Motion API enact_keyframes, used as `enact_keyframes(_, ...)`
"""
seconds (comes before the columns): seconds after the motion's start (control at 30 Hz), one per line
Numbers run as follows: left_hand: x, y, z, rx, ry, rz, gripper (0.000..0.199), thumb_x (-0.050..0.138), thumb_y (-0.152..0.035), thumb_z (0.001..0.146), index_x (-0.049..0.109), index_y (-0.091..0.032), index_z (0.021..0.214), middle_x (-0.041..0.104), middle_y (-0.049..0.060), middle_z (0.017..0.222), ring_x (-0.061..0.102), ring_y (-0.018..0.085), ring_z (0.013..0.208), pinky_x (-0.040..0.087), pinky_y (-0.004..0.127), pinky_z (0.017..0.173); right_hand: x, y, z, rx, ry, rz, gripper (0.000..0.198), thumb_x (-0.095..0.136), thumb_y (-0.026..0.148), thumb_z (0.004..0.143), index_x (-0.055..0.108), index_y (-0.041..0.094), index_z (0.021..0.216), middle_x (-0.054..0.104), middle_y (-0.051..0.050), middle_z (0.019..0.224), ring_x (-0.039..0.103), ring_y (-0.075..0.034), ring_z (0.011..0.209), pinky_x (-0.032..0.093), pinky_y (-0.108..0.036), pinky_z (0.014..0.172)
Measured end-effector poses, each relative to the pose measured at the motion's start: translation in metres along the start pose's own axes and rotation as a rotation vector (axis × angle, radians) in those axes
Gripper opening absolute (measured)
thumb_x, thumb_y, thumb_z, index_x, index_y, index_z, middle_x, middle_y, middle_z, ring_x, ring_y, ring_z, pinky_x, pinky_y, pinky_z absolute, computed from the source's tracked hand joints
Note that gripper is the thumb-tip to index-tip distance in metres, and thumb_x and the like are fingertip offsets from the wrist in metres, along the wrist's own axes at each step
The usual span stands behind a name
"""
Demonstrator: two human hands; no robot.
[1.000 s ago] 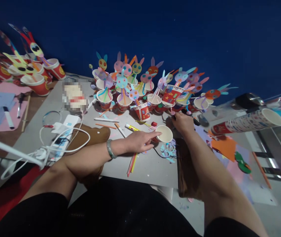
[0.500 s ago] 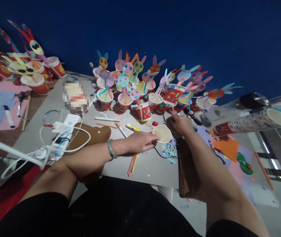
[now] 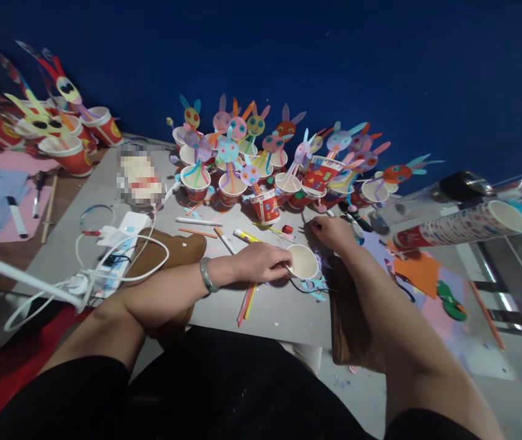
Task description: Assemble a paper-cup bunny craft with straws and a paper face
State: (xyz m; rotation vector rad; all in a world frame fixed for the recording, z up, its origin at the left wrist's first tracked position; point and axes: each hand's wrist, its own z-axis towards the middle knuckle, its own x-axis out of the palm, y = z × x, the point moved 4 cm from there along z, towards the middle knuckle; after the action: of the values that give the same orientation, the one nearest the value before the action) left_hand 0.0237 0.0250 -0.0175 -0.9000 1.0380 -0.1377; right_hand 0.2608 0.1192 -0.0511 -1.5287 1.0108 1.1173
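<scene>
My left hand [image 3: 265, 263], with a bangle at the wrist, pinches the left rim of a paper cup [image 3: 304, 263]. The cup's pale inside faces up toward me. Just beyond and to the right, my right hand [image 3: 332, 233] rests low over the table with its fingers curled; what they hold, if anything, is hidden. A small red cap [image 3: 287, 230] lies between the hands. Blue paper scraps [image 3: 318, 287] and a thin black cord [image 3: 300, 289] are beside the cup. Near my left hand lie a yellow marker [image 3: 245, 235] and several coloured strips [image 3: 248, 304].
Several cups with paper rabbit heads [image 3: 228, 150] stand along the blue wall. On the left are a power strip [image 3: 121, 253] with white cables and more decorated cups [image 3: 66, 153]. A stack of paper cups [image 3: 463, 226], orange paper [image 3: 417, 275] and green scissors [image 3: 451, 300] lie right.
The cup has shifted slightly and tilted, and my left fingers have closed on its rim. My right hand has moved a little to the left.
</scene>
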Motion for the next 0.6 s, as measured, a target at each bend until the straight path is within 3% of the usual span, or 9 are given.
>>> enact_keyframes(0.13,-0.006,0.0,0.0,-0.052,-0.106,-0.072,0.012,0.059,-0.026,0.085,0.065,-0.017,0.089,0.068,0.003,0.079,0.06,0.015,0.072,0.038,0.026,0.065,-0.003,0.003,-0.002,0.033,0.013,0.011,0.036,0.046,0.036,0.092,0.076,0.018,0.102,0.077,-0.014,0.096,0.067,-0.024,0.083,0.036,-0.03,0.062)
enact_keyframes(0.33,-0.02,0.007,-0.004,-0.166,-0.421,-0.426,0.016,0.061,-0.03,0.086,0.062,-0.016,0.092,0.064,0.0,0.073,0.056,0.009,0.063,0.042,0.022,0.061,-0.007,0.006,-0.003,0.04,0.037,0.051,0.033,0.049,0.033,0.087,0.077,0.018,0.096,0.076,-0.013,0.088,0.066,-0.024,0.077,0.033,-0.03,0.059)
enact_keyframes(0.47,-0.026,0.016,-0.006,-0.214,-0.622,-0.564,0.024,0.063,-0.037,0.086,0.06,-0.016,0.097,0.063,0.0,0.075,0.054,0.008,0.062,0.043,0.021,0.058,-0.008,0.012,-0.004,0.022,0.013,0.098,0.035,0.048,0.033,0.089,0.075,0.017,0.102,0.076,-0.014,0.096,0.066,-0.025,0.084,0.034,-0.03,0.062)
enact_keyframes(0.6,-0.027,0.023,-0.005,-0.243,-0.677,-0.662,0.026,0.062,-0.038,0.086,0.058,-0.016,0.099,0.061,0.0,0.076,0.05,0.007,0.058,0.042,0.021,0.054,-0.007,0.018,-0.009,-0.043,0.017,0.155,0.033,0.047,0.031,0.089,0.075,0.016,0.1,0.074,-0.013,0.099,0.065,-0.024,0.089,0.036,-0.029,0.066)
